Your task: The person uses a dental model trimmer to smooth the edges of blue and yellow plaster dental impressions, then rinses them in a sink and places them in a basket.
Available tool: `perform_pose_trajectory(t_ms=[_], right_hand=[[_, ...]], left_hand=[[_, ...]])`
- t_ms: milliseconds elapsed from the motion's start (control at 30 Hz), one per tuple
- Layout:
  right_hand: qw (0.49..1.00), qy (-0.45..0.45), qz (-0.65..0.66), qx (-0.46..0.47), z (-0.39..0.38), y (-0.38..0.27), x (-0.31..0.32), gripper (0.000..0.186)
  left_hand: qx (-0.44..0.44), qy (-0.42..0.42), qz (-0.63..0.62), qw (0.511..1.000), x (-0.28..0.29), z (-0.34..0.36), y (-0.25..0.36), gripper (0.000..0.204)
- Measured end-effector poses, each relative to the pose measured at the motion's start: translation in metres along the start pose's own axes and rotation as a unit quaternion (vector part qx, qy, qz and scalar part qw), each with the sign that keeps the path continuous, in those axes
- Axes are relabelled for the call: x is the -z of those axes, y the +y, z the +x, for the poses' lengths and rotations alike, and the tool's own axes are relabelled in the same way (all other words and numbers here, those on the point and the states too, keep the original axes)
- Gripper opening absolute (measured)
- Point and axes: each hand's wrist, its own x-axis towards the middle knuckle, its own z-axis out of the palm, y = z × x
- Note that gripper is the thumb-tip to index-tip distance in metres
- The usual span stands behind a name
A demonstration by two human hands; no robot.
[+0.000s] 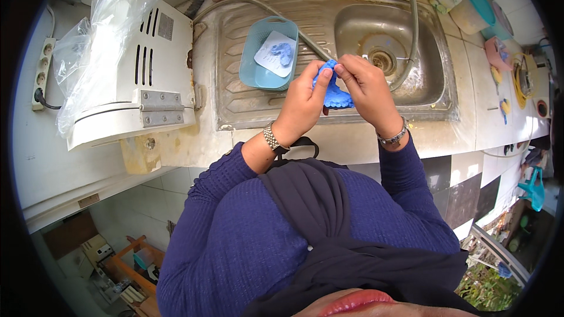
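Both my hands hold one blue scalloped mould-like piece (335, 93) over the front rim of a steel sink (423, 91). My left hand (302, 103) grips its left side with thumb and fingers. My right hand (367, 85) pinches its top right edge. A light blue plastic basket (249, 61) sits on the drainboard just left of my hands, holding a white sheet with another blue piece (283, 53) on it. Each wrist wears a metal band.
A white appliance (132, 76) with a clear plastic bag on it stands at the left, a power strip (42, 70) beside it. A hose (411, 17) curves into the sink bowl. Bricks, an orange bowl and containers line the back and right counter.
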Motion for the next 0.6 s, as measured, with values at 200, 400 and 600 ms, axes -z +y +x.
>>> perform_pose_trajectory(t_ms=[200, 400, 600], right_hand=[[0.976, -0.007, 0.195, -0.102, 0.003, 0.026, 0.007, 0.021], [0.996, -0.072, 0.039, -0.036, 0.012, 0.023, 0.013, 0.019], [0.998, -0.046, 0.031, -0.028, 0.013, 0.025, 0.010, 0.018]], left_hand=[[0.055, -0.007, -0.049, 0.997, -0.002, 0.013, -0.005, 0.029], [0.076, -0.009, -0.070, 0.995, -0.002, 0.019, -0.009, 0.029], [0.056, -0.015, -0.057, 0.997, -0.001, 0.022, -0.009, 0.030]])
